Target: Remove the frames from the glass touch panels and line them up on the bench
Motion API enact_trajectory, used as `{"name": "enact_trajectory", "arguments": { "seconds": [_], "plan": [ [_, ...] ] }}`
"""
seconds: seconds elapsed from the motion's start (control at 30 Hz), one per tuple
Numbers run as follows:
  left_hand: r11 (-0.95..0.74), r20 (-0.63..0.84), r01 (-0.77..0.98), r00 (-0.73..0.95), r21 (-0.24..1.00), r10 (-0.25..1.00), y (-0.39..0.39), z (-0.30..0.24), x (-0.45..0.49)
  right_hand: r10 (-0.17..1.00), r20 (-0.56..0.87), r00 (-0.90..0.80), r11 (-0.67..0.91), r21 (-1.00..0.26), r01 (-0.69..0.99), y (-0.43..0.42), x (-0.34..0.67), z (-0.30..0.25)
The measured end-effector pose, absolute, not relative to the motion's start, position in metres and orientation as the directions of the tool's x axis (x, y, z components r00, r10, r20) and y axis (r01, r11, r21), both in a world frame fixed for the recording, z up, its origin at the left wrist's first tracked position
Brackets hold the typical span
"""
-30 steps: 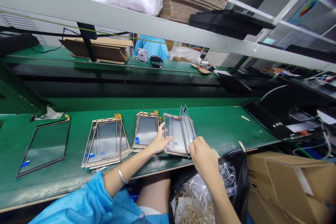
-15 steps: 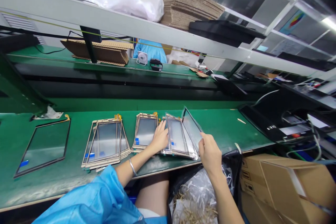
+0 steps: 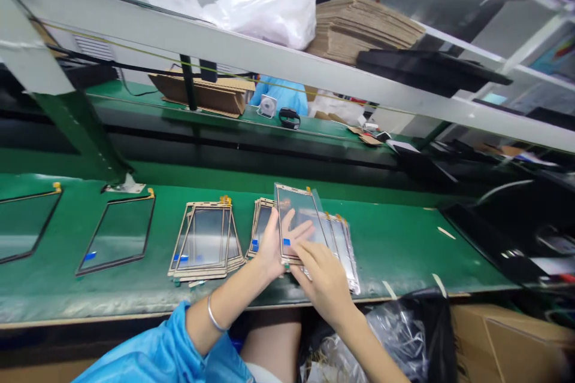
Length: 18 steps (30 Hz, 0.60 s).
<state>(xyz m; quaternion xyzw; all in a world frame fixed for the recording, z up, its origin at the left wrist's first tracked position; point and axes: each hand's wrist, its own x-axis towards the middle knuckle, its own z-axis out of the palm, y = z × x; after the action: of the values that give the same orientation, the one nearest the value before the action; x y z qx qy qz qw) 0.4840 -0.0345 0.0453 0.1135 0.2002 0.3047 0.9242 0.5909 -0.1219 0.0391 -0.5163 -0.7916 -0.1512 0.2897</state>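
Observation:
A clear touch screen panel (image 3: 302,203) with a pale frame, an orange connector and a blue tab is held tilted above the bench. My left hand (image 3: 272,248) supports it from behind at its left side, fingers spread and visible through the glass. At the panel's lower front, my right hand (image 3: 321,278) has its fingers closed by the blue tab, the thumb near the bottom edge. Behind and right of the held panel lies a stack of film-covered panels (image 3: 344,245). Another stack (image 3: 259,224) is partly hidden by my left hand.
Left of my hands is a fanned stack of panels (image 3: 209,239). Two dark-framed panels lie farther left, one being the nearer panel (image 3: 119,230). A green post (image 3: 90,137) rises behind them. A black-lined bin (image 3: 431,323) and cardboard box (image 3: 507,335) stand below the bench edge.
My right hand has moved left from the clear sheet at the right-hand stack. My left hand now holds a panel raised off the bench. The view has shifted left.

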Motion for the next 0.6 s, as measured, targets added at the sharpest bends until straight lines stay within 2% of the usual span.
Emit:
{"name": "enact_trajectory", "arguments": {
  "seconds": [0.13,0.37,0.47,0.53,0.6],
  "plan": [
    [0.809,-0.283,-0.541,0.758,0.232,0.588,-0.031,0.044,0.465,0.752,0.587,-0.299,0.495,-0.204,0.844,-0.125,0.590,0.038],
    [0.798,-0.258,-0.560,0.756,0.222,0.602,-0.034,0.038,0.456,0.745,0.621,-0.244,0.531,-0.331,0.780,-0.122,0.576,0.033],
    [0.775,-0.208,-0.566,0.752,0.281,0.625,-0.039,0.030,0.456,0.750,0.635,-0.185,0.495,-0.354,0.793,-0.121,0.567,0.026],
    [0.752,-0.221,-0.543,0.735,0.373,0.641,-0.043,0.023,0.454,0.783,0.612,-0.109,0.465,-0.461,0.756,-0.120,0.562,0.021],
    [0.721,-0.242,-0.483,0.721,0.497,0.649,-0.048,0.016,0.451,0.845,0.534,0.010,0.384,-0.621,0.683,-0.118,0.564,0.021]
  ]
}}
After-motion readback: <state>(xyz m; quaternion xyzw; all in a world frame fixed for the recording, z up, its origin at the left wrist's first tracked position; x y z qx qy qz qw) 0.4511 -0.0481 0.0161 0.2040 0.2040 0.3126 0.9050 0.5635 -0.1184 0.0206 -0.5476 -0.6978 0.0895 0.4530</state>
